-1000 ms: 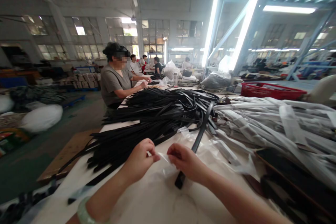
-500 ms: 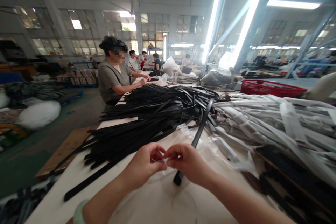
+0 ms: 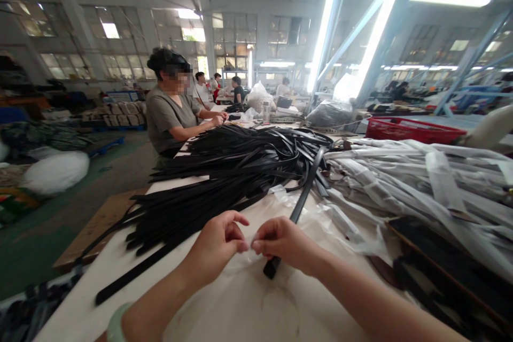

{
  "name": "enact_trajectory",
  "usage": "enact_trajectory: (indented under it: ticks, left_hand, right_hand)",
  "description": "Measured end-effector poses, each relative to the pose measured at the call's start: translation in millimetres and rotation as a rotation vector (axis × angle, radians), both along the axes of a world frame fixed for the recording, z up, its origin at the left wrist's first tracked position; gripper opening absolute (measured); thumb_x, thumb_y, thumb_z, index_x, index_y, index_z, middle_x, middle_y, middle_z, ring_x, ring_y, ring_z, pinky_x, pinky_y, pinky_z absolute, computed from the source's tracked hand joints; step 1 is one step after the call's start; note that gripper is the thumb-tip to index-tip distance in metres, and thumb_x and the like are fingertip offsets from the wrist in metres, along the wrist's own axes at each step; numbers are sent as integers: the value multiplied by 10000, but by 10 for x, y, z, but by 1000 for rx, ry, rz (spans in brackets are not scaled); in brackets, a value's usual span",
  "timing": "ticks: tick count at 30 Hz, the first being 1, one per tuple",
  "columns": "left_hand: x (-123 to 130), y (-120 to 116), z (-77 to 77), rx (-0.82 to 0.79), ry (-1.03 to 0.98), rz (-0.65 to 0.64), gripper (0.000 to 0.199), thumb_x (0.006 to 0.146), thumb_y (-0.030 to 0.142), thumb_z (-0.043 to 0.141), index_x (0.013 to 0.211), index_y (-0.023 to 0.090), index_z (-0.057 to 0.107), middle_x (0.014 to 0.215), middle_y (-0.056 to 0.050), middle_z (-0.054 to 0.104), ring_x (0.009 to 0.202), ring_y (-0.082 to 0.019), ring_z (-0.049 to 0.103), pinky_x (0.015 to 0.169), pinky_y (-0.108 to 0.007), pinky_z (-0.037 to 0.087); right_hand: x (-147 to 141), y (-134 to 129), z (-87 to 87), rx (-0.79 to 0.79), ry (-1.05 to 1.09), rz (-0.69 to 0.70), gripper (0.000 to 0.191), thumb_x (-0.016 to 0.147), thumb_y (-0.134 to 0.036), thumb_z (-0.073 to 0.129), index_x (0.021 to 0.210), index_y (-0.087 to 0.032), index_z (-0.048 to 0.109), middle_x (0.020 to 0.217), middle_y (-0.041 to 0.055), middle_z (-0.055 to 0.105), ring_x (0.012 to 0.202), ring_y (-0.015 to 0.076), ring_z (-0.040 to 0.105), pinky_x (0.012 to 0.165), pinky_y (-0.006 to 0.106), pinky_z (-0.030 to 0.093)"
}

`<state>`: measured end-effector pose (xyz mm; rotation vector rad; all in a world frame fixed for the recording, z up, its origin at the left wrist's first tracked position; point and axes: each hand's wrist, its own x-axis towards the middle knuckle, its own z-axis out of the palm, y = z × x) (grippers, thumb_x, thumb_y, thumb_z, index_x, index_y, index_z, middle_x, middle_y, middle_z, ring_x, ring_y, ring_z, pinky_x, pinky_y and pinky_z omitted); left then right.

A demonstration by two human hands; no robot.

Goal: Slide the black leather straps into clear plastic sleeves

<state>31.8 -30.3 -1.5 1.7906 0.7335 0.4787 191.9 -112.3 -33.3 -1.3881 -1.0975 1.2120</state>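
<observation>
Right hand [image 3: 284, 246] has its fingers pinched together on clear plastic film [image 3: 250, 257], left hand [image 3: 214, 246] just beside it (can't tell if it's gripping), black belt [image 3: 306, 195] right below.

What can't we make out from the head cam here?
Head view:
- Whether the left hand and right hand grip the clear plastic film: their fingers hide any contact.
- Middle of the black belt: hidden behind the right hand.
- Dark items at lower right: cut off by the frame edge.
- Any print on the plastic-wrapped bundles: too small.
</observation>
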Motion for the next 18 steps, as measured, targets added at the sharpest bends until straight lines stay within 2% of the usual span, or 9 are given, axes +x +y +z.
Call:
enact_trajectory:
  ticks: [4, 8, 11, 18]
  left_hand:
    - [-27, -4, 52, 101, 54, -43, 320, 675, 105, 584, 987, 172, 599, 642, 38, 651, 618, -138, 580, 639, -256, 426]
    - [-43, -26, 71, 206, 33, -111, 417, 664, 139, 643, 1072, 213, 602, 812, 17, 688, 770, -162, 615, 750, -276, 441]
    - [-41, -37, 54, 253, 37, -145, 428, 655, 140, 662, 1071, 223, 610, 779, 30, 668, 768, -160, 608, 749, -274, 436]
    - [-37, -77, 55, 179, 56, -181, 425, 685, 135, 635, 1100, 220, 595, 718, 40, 701, 684, -156, 646, 686, -258, 450]
  right_hand:
    - [-16, -7, 6, -11, -6, -18, 350, 541, -415, 814, 583, -133, 611, 477, -28, 549, 441, 73, 460, 444, 197, 346]
    - [-25, -35, 45, -9, -4, 27, 397, 534, -464, 818, 570, -134, 599, 457, -31, 535, 427, 73, 463, 430, 194, 351]
    - [-14, -44, 47, -20, 1, 49, 429, 531, -495, 822, 580, -129, 605, 477, -24, 549, 441, 74, 475, 445, 197, 378]
    - [-34, -64, 31, -2, -59, 53, 485, 622, -560, 759, 515, -155, 515, 424, -48, 472, 405, 53, 401, 394, 178, 277]
